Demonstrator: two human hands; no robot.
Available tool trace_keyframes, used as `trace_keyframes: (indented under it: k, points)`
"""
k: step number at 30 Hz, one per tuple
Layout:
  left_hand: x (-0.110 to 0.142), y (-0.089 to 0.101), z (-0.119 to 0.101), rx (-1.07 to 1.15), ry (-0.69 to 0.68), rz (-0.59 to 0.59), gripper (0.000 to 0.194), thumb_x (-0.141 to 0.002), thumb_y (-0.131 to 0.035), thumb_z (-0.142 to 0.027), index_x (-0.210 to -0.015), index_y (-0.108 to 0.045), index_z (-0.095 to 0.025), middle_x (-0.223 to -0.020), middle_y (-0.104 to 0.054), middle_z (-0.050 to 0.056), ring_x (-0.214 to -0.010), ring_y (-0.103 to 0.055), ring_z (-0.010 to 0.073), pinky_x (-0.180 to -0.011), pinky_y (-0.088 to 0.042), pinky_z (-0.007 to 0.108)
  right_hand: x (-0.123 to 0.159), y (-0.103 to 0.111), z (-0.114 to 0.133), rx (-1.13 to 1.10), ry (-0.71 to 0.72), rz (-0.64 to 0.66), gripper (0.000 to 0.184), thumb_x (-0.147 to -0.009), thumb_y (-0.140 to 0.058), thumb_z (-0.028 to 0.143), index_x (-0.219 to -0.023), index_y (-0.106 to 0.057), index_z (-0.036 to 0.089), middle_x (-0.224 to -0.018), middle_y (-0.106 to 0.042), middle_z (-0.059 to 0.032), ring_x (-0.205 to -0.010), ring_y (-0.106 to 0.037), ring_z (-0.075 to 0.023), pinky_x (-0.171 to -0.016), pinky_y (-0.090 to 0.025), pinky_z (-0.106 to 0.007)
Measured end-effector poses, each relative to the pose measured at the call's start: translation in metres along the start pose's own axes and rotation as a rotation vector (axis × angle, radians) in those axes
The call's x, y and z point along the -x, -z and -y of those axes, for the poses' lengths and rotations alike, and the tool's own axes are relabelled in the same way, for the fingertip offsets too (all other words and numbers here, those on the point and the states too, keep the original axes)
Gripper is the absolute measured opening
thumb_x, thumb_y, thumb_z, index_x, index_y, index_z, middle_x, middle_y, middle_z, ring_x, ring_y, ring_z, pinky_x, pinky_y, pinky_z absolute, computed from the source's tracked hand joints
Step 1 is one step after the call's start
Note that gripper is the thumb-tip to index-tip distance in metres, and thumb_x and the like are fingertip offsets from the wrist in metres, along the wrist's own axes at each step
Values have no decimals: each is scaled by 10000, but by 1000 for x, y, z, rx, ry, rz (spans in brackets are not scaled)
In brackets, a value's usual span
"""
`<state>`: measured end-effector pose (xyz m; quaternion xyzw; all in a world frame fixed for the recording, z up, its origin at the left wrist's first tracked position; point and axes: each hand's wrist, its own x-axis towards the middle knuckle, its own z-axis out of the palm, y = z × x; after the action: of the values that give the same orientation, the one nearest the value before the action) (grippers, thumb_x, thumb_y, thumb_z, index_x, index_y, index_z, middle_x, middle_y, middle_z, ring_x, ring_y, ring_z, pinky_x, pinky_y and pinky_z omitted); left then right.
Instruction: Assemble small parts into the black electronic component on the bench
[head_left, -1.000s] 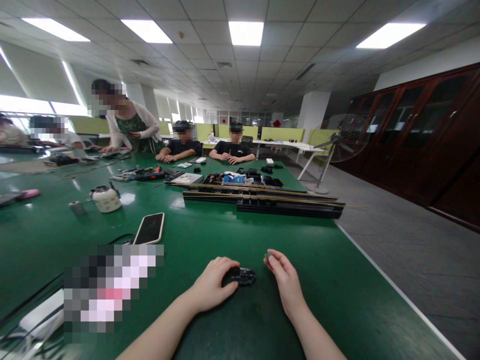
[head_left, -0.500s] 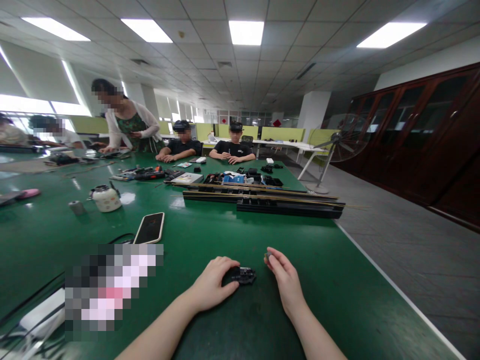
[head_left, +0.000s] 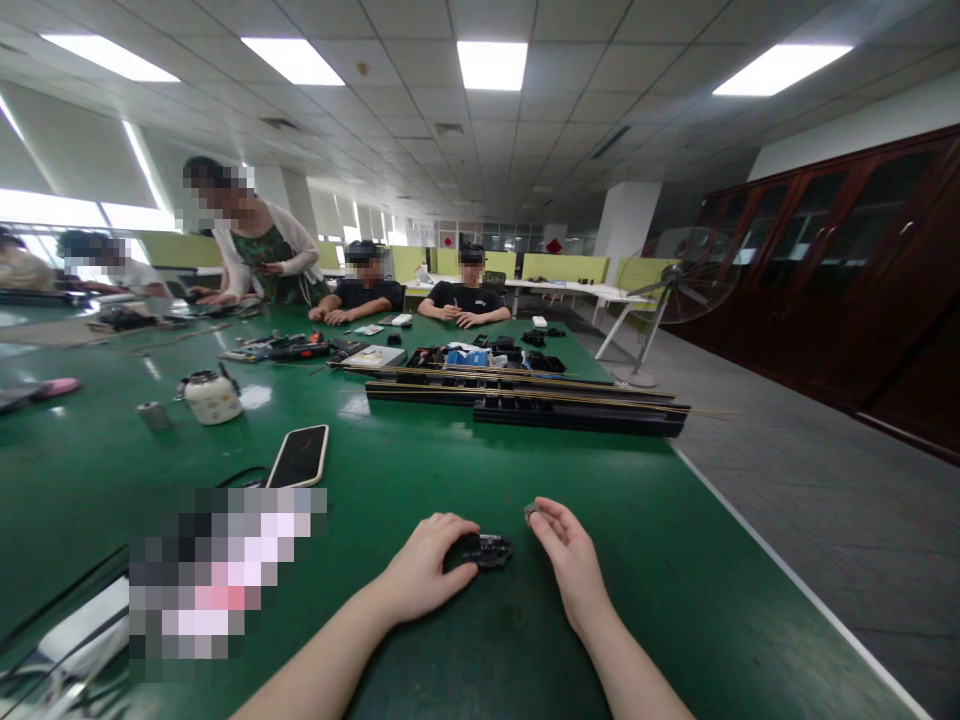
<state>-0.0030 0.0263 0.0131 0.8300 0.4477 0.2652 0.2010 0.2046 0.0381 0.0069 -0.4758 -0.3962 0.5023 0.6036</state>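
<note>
On the green table, a small black device with exposed inner parts (head_left: pixel 491 552) lies in front of me. My left hand (head_left: pixel 429 566) curves around its left end, thumb on the near side and fingers on the far side, steadying it against the table. A short gap to the right, my right hand (head_left: pixel 568 550) pinches a small greyish piece (head_left: pixel 532 510) between thumb and fingertips. That piece is too small to name. The hand partly covers the device's left end.
Left of my arm lie a phone (head_left: pixel 300 456), a pixelated area and a white power strip (head_left: pixel 86 625) with cables. A white jar (head_left: pixel 213 398) stands further back. Long black rails (head_left: pixel 577 415) with thin rods cross the table ahead. Several people sit or stand beyond.
The small piece has turned and shifted slightly left in my right fingertips. My left hand and the black device stay in place.
</note>
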Motion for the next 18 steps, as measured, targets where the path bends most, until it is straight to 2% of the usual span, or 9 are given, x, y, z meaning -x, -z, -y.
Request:
trace_keyframes:
  k: [14,18]
  points:
    - [0,0,0,-1,5,10,362,-756,-593,-225,-1113,-537,-236,-1063,-595,38,-1008,-508,219,-907,-389,350,1,-1,-1,138,53,137,478,-589,-724,483,-940,-645,168,-975,-706,-107,-939,-640,-246,-920,-454,-427]
    - [-1,0,0,-3,3,8,355,-756,-595,-225,-1107,-540,-237,-1057,-596,37,-1004,-509,218,-905,-389,351,0,0,-6,215,94,184,422,-632,-698,454,-933,-646,162,-943,-709,-107,-910,-645,-248,-898,-466,-429]
